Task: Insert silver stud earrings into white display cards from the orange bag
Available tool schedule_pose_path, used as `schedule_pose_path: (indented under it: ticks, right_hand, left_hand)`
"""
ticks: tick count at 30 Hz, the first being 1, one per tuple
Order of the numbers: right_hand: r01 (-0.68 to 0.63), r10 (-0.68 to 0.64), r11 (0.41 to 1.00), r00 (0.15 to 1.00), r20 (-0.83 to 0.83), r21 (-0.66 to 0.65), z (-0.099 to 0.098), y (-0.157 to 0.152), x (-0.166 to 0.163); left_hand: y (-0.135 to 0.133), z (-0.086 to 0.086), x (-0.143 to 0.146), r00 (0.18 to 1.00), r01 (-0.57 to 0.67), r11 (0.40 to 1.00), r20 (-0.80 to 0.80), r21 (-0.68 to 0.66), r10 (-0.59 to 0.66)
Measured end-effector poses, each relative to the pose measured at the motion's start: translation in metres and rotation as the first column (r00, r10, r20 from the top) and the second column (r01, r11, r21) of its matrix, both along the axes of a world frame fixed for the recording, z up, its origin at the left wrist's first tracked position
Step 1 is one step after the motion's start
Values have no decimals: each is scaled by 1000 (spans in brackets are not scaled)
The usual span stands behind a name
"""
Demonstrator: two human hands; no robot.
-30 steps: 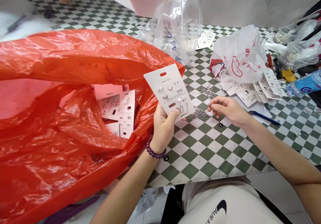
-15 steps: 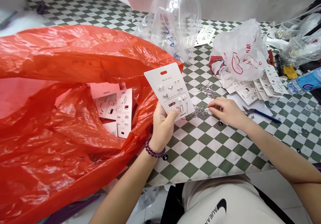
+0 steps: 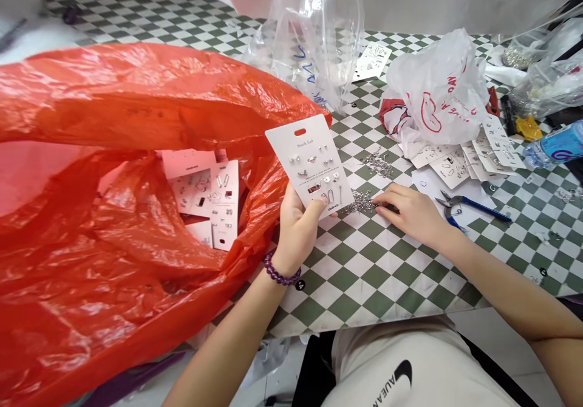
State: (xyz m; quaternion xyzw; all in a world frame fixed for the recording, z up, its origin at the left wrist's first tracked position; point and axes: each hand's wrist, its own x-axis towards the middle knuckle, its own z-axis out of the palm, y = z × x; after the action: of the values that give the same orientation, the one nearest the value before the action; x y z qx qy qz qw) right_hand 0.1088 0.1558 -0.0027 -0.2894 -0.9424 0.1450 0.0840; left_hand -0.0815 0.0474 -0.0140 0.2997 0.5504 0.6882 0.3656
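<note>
My left hand [image 3: 297, 235] holds upright a white card of silver stud earrings [image 3: 310, 167], marked "Stack Lot", with my thumb over its lower edge. A purple beaded bracelet [image 3: 282, 268] circles that wrist. My right hand [image 3: 412, 215] rests on the checkered table [image 3: 368, 273], its fingertips against a small heap of silver earring pieces [image 3: 359, 203]. A second silver heap [image 3: 377, 164] lies a little farther back. Beside my left hand gapes a large orange plastic bag [image 3: 136, 91], with several earring cards [image 3: 204, 194] inside.
Blue-handled pliers [image 3: 469, 209] lie right of my right hand, near loose earring cards [image 3: 449, 170]. Behind them are a white printed plastic bag [image 3: 437, 91] and a clear plastic bag [image 3: 314, 36]. A water bottle [image 3: 558, 144] lies at the right edge.
My right hand has moved down and left, from above the table to the silver heap. My left hand and its card have barely moved.
</note>
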Motion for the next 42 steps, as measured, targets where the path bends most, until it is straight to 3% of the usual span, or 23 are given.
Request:
schedule_pose_path:
  ticks: [8, 13, 17, 20, 23, 28, 32, 42]
  right_hand:
    - [-112, 128, 975, 989, -73, 191, -11, 4, 2]
    - [-55, 51, 998, 963, -264, -7, -4, 5, 6]
    - [-14, -73, 976, 920, -386, -217, 13, -3, 3]
    - [-48, -68, 968, 895, -440, -248, 25, -9, -6]
    - [-135, 46, 978, 880, -472, -156, 31, -11, -18]
    - [-192, 236, 969, 903, -358, 156, 26, -9, -36]
    - [-157, 226, 948, 944, -239, 277, 18, -8, -42]
    - [-137, 228, 902, 957, -182, 410, 17, -8, -47]
  left_hand:
    - [2, 0, 1, 999, 12, 1000, 37, 23, -13]
    - [2, -3, 0, 998, 34, 999, 48, 8, -34]
    - [0, -5, 0, 998, 61, 998, 30, 1, -61]
    - [0, -3, 2, 990, 143, 990, -3, 20, -143]
    - [-1, 1, 6, 974, 226, 973, -42, 46, -224]
    - [-2, 2, 10, 934, 348, 937, -77, -14, -348]
    - [-3, -1, 11, 927, 361, 931, -87, -53, -365]
    - [-4, -2, 10, 934, 331, 939, -111, -90, -339]
